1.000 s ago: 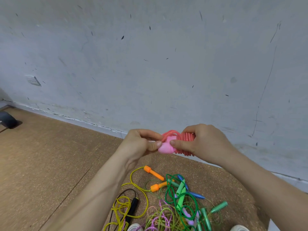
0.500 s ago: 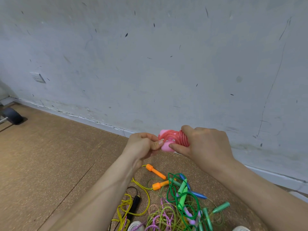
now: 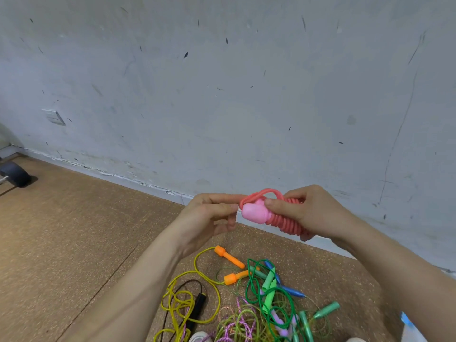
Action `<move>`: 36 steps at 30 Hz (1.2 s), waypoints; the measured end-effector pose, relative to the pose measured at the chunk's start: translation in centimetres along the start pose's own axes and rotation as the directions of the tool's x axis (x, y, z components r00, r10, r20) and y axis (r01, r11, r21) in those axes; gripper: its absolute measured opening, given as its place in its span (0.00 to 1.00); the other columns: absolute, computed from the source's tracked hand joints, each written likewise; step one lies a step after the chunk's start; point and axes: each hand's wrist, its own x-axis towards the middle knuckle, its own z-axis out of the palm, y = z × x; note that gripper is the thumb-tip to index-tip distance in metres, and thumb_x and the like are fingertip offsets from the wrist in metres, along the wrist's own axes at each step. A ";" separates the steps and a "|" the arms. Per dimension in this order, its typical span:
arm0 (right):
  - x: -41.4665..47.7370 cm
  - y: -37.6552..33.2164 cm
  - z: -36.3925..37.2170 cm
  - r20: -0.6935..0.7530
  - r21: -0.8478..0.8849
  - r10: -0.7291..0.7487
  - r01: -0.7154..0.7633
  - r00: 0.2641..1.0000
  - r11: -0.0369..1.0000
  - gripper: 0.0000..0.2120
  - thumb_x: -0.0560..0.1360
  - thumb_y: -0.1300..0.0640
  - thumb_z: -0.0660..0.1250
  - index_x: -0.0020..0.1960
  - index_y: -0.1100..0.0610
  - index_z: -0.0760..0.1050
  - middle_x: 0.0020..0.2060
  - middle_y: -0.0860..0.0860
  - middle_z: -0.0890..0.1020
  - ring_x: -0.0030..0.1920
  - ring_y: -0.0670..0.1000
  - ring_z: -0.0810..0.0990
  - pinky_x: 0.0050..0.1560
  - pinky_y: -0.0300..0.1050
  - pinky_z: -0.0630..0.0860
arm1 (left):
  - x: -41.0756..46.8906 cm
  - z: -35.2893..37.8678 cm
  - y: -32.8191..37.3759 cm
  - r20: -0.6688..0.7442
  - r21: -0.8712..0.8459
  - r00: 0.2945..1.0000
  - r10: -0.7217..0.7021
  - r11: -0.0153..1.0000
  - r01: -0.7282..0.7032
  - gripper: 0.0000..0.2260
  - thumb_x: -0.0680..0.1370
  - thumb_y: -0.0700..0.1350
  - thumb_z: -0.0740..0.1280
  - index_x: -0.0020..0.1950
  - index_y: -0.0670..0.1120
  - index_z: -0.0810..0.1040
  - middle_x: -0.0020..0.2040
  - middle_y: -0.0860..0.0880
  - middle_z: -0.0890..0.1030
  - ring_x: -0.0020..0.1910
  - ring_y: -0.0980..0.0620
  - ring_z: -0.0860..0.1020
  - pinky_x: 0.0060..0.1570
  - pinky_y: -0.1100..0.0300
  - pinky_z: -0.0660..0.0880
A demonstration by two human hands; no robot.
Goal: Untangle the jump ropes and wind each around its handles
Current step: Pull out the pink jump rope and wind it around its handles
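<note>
Head view: in the centre right of the frame, held up in front of the wall (image 3: 222, 95), the right hand (image 3: 313, 213) wraps its fingers round a pink rope (image 3: 286, 223) already coiled tightly over its handles (image 3: 254, 213). Its grip is closed around the coils, thumb pressed near the rounded pink handle end, probably so the turns cannot spring loose. The left hand (image 3: 207, 218) meets it from the left. Its grip is narrow, forefinger and thumb pinching the last loose loop (image 3: 261, 193) that arches over the handle end. That loop looks like the tail being tucked to lock the winding, so this rope seems almost finished.

Along the bottom centre, on the brown floor (image 3: 74, 230), lies the rest of the work: a yellow rope (image 3: 187, 299) with orange handles (image 3: 228, 256), a black handle (image 3: 197, 307) beside it, and a knot of green ropes (image 3: 259, 287) with green and blue handles, all crossed over one another and not yet sorted.
</note>
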 end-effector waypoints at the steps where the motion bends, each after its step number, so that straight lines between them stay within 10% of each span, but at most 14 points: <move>1: -0.1 0.0 -0.2 0.040 0.074 0.018 -0.021 0.999 0.997 0.26 0.65 0.38 0.73 0.40 0.63 0.81 0.29 0.59 0.75 0.27 0.55 0.74 0.30 0.49 0.74 | -0.1 0.0 0.0 0.025 -0.003 0.999 0.022 1.000 -0.022 0.11 0.68 0.37 0.72 0.48 0.45 0.86 0.36 0.45 0.78 0.34 0.52 0.75 0.43 0.59 0.77; 9: -0.1 -0.3 0.1 0.197 0.271 0.039 -0.093 0.980 0.958 0.29 0.64 0.35 0.69 0.43 0.63 0.81 0.31 0.60 0.81 0.23 0.53 0.72 0.30 0.41 0.70 | -0.4 0.7 0.5 -0.089 0.438 0.918 0.387 0.843 -0.313 0.03 0.75 0.43 0.68 0.43 0.46 0.81 0.38 0.50 0.78 0.39 0.55 0.73 0.43 0.59 0.70; 15: -0.4 -0.8 -1.7 0.134 -0.187 -0.130 0.153 0.983 0.970 0.27 0.58 0.32 0.73 0.46 0.51 0.82 0.35 0.54 0.84 0.35 0.53 0.82 0.37 0.51 0.79 | -1.7 0.7 1.9 0.186 0.863 0.942 0.281 0.412 -0.293 0.09 0.71 0.49 0.61 0.31 0.49 0.68 0.30 0.53 0.67 0.31 0.57 0.65 0.32 0.61 0.60; 19: -1.5 -2.2 0.8 0.025 -0.800 -0.231 0.158 0.973 0.578 0.33 0.60 0.23 0.64 0.56 0.44 0.74 0.45 0.47 0.81 0.48 0.52 0.79 0.41 0.45 0.72 | -0.8 1.3 1.5 -0.153 0.861 0.925 0.347 0.506 -0.047 0.18 0.68 0.51 0.68 0.24 0.47 0.64 0.22 0.51 0.59 0.25 0.54 0.58 0.29 0.58 0.56; 23: -2.2 -2.3 5.3 0.110 -0.861 -0.308 0.245 0.945 0.446 0.22 0.71 0.30 0.61 0.48 0.49 0.68 0.46 0.50 0.80 0.50 0.56 0.81 0.33 0.45 0.62 | -0.9 3.7 0.7 -0.277 0.829 0.909 0.312 0.556 0.062 0.18 0.66 0.43 0.71 0.21 0.46 0.64 0.18 0.51 0.62 0.24 0.51 0.61 0.27 0.59 0.57; 26: -0.9 -1.0 6.0 0.054 -0.834 -0.328 0.223 0.943 0.505 0.16 0.76 0.39 0.62 0.51 0.51 0.69 0.46 0.51 0.80 0.50 0.57 0.81 0.37 0.47 0.66 | -1.0 4.7 0.4 -0.276 0.717 0.905 0.323 0.697 -0.030 0.14 0.61 0.45 0.67 0.22 0.47 0.63 0.20 0.52 0.59 0.28 0.49 0.59 0.30 0.58 0.58; 31: 0.8 -0.3 5.8 0.071 -0.548 -0.194 0.200 0.978 0.812 0.29 0.58 0.25 0.56 0.41 0.49 0.72 0.37 0.51 0.81 0.43 0.55 0.81 0.37 0.47 0.73 | -1.6 5.1 1.6 -0.206 0.575 0.914 0.351 0.799 -0.177 0.14 0.65 0.46 0.70 0.25 0.49 0.67 0.23 0.55 0.68 0.27 0.52 0.66 0.29 0.62 0.62; 36: 0.5 -0.3 3.0 -0.138 -0.486 -0.413 0.302 0.900 0.820 0.32 0.61 0.22 0.58 0.49 0.47 0.73 0.36 0.47 0.79 0.38 0.51 0.77 0.39 0.48 0.75 | -0.8 0.2 3.5 -0.387 0.326 0.839 0.383 0.908 -0.264 0.10 0.76 0.44 0.69 0.39 0.41 0.72 0.27 0.50 0.76 0.23 0.55 0.72 0.24 0.64 0.63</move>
